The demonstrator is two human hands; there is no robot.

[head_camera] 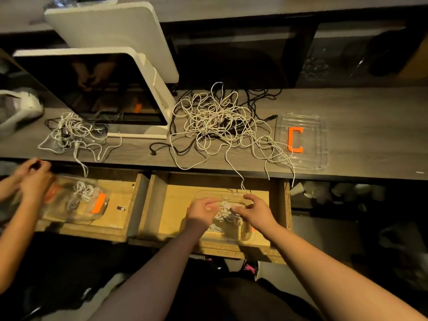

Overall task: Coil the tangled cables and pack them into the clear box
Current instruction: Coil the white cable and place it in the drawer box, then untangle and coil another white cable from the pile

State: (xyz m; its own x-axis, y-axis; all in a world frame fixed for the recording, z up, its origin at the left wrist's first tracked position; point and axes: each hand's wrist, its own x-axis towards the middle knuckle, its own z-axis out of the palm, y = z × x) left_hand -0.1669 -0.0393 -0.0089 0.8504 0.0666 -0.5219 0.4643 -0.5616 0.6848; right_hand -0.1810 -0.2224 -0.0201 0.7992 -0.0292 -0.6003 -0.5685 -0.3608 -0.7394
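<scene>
A clear box [246, 236] sits in the open wooden drawer [171, 205] below the desk edge, with coiled white cables [223, 216] inside it. Both my hands are over the box. My left hand [200, 208] rests at the coil's left side, its fingers loosely bent. On the right side my right hand [256, 210] has its fingers spread, the fingertips touching the coil. A large tangle of white and black cables [217, 121] lies on the desk above. One white strand [242, 181] hangs over the edge toward the box.
A clear lid with an orange C [301, 140] lies on the desk at the right. A white-framed screen [104, 89] stands at the left beside a smaller cable tangle [71, 133]. Another person's hands [32, 177] work by a second clear box [76, 200] in the left drawer.
</scene>
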